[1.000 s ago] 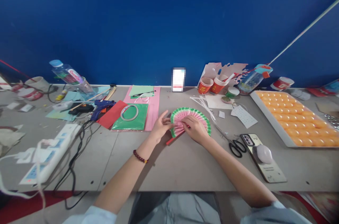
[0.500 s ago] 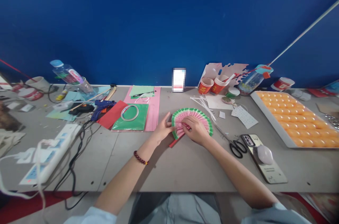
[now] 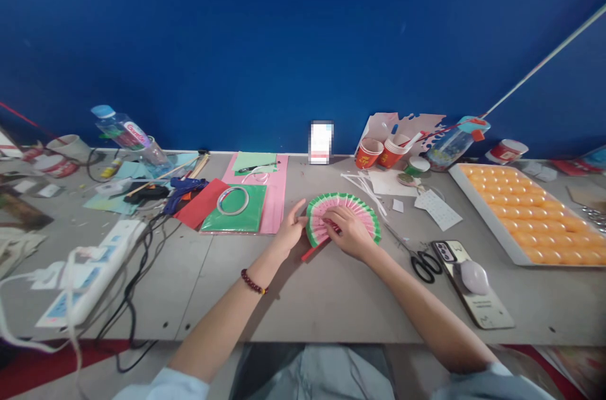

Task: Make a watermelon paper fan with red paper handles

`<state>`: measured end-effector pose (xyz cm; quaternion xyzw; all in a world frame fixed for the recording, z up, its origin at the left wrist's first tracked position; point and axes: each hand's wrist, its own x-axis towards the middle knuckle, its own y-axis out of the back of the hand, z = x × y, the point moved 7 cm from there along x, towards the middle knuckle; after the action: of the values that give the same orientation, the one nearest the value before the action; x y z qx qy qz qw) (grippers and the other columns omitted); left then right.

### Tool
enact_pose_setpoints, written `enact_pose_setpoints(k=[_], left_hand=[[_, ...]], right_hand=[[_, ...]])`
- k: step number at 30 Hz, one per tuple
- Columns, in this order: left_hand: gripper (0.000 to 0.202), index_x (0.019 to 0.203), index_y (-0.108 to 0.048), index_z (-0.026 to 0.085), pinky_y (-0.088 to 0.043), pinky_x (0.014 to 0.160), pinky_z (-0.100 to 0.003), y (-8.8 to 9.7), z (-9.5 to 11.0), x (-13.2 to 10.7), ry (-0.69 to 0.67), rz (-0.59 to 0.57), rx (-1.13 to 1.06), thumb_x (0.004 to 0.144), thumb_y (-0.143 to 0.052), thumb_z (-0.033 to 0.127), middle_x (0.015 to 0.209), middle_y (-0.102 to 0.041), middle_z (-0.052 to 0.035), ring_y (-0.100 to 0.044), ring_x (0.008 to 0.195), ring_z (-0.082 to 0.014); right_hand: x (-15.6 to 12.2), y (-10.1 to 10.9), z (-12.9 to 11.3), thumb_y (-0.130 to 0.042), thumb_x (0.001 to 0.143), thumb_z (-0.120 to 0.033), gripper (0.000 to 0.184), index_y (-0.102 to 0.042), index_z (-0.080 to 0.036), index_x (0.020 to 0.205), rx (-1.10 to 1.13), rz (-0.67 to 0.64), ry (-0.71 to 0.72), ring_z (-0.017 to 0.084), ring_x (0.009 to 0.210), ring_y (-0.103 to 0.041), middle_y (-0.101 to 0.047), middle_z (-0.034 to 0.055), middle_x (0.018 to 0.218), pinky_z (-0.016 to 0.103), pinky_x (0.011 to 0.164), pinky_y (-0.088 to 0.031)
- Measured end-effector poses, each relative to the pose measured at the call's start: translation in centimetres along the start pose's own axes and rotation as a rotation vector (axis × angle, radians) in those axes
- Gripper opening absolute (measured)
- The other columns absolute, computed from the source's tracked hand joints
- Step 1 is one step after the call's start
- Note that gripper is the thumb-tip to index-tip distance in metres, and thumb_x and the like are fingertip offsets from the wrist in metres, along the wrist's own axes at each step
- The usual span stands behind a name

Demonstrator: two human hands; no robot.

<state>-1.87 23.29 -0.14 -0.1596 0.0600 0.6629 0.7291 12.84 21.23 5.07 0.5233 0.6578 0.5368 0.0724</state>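
A pleated paper fan (image 3: 316, 216), pink with a green rim, lies spread on the grey table in front of me, a red strip (image 3: 310, 254) sticking out at its lower left. Curled over the middle of the fan, my right hand (image 3: 351, 234) grips its folds; the fingertips are partly hidden. At the fan's left edge is my left hand (image 3: 290, 231), thumb and forefinger spread apart. Whether its other fingers reach beneath the fan I cannot tell.
Black-handled scissors (image 3: 426, 265) and a phone (image 3: 473, 289) lie to the right, near a tray of orange balls (image 3: 530, 217). On the left are green paper (image 3: 253, 217), a tape roll (image 3: 232, 213), a glue gun (image 3: 184, 194) and a power strip (image 3: 97, 274). Paper cups (image 3: 368, 154) stand behind.
Both hands and the fan keep almost the same place. My left hand has shifted very slightly at the fan's left edge.
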Motion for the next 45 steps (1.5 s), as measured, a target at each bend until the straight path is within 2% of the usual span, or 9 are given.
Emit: enact_pose_setpoints(k=[3,8,16,26,29,33,38,41,45], left_hand=[[0.049,0.125,-0.053,0.021,-0.051,0.07,-0.026,0.0,0.0,-0.1,0.028,0.045,-0.053,0.077,-0.064,0.02,0.076,-0.066,-0.0001,-0.063,0.072,-0.0129],[0.067,0.127,-0.047,0.02,-0.053,0.069,-0.027,-1.1,-0.1,-0.6,0.065,-0.05,-0.103,0.066,-0.076,0.018,0.084,-0.071,-0.0022,-0.066,0.074,-0.015],[0.074,0.125,-0.049,0.018,-0.052,0.069,-0.027,-1.5,0.0,-0.6,0.029,-0.085,-0.131,0.058,-0.078,0.01,0.078,-0.072,-0.0023,-0.066,0.073,-0.0159],[0.079,0.13,-0.042,0.017,-0.051,0.071,-0.027,-0.4,-0.1,-0.1,0.008,0.024,-0.138,0.059,-0.077,0.013,0.065,-0.066,0.0038,-0.064,0.068,-0.0142],[0.064,0.125,-0.046,0.018,-0.051,0.074,-0.029,0.2,0.8,0.2,-0.144,0.046,-0.017,0.067,-0.073,0.018,0.071,-0.066,0.0014,-0.065,0.073,-0.0159],[0.039,0.118,-0.051,0.02,-0.047,0.089,-0.034,0.8,2.5,0.0,-0.406,0.093,0.316,0.08,-0.061,0.022,0.104,-0.066,-0.0077,-0.062,0.101,-0.0206],[0.043,0.129,-0.042,0.019,-0.033,0.105,-0.042,-0.1,4.8,-1.8,-0.706,0.166,0.748,0.087,-0.049,0.017,0.133,-0.047,-0.0137,-0.039,0.129,-0.0245],[0.035,0.118,-0.052,0.02,-0.037,0.1,-0.042,-1.7,5.1,-2.7,-0.804,0.095,0.98,0.084,-0.053,0.017,0.122,-0.054,-0.0114,-0.044,0.121,-0.0264],[0.008,0.086,-0.063,0.018,-0.044,0.083,-0.039,-2.9,4.2,-2.8,-0.79,-0.005,1.207,0.082,-0.059,0.024,0.093,-0.061,-0.0089,-0.052,0.096,-0.0258]], right_hand=[[0.0,0.0,0.3,-0.048,0.085,-0.012,0.02,-0.06,-0.021,0.099,-0.021,0.023,-0.018,0.023,0.092,-0.057,-0.065,0.0081,0.096,0.039,0.08,-0.048],[0.0,-0.2,0.4,-0.046,0.087,-0.01,0.022,-0.061,-0.021,0.098,-0.02,0.02,0.003,0.022,0.088,-0.058,-0.066,0.0073,0.095,0.038,0.078,-0.048],[0.0,-0.4,0.4,-0.046,0.086,-0.008,0.023,-0.062,-0.021,0.097,-0.007,0.027,0.001,0.022,0.088,-0.059,-0.066,0.0074,0.094,0.037,0.077,-0.048],[0.1,0.1,0.1,-0.043,0.09,-0.015,0.02,-0.061,-0.021,0.097,0.009,0.04,-0.017,0.022,0.09,-0.059,-0.065,0.0077,0.093,0.038,0.08,-0.049],[0.1,0.6,0.2,-0.041,0.088,-0.011,0.025,-0.06,-0.022,0.1,0.027,0.075,-0.03,0.023,0.094,-0.058,-0.065,0.0085,0.098,0.039,0.084,-0.048],[-0.4,2.2,2.0,-0.036,0.082,-0.005,0.035,-0.061,-0.022,0.099,0.025,0.255,-0.192,0.024,0.096,-0.058,-0.065,0.0081,0.099,0.041,0.085,-0.046],[-1.3,3.1,5.0,-0.034,0.079,-0.008,0.033,-0.063,-0.021,0.09,0.101,0.406,-0.394,0.023,0.086,-0.06,-0.066,0.0064,0.088,0.038,0.077,-0.048],[-1.7,3.1,6.2,-0.034,0.078,-0.01,0.031,-0.063,-0.02,0.086,0.165,0.465,-0.452,0.021,0.078,-0.061,-0.066,0.0059,0.083,0.036,0.073,-0.049],[-1.9,3.1,7.1,-0.035,0.077,-0.012,0.028,-0.062,-0.018,0.081,0.21,0.52,-0.514,0.02,0.075,-0.062,-0.066,0.0064,0.081,0.035,0.072,-0.049]])
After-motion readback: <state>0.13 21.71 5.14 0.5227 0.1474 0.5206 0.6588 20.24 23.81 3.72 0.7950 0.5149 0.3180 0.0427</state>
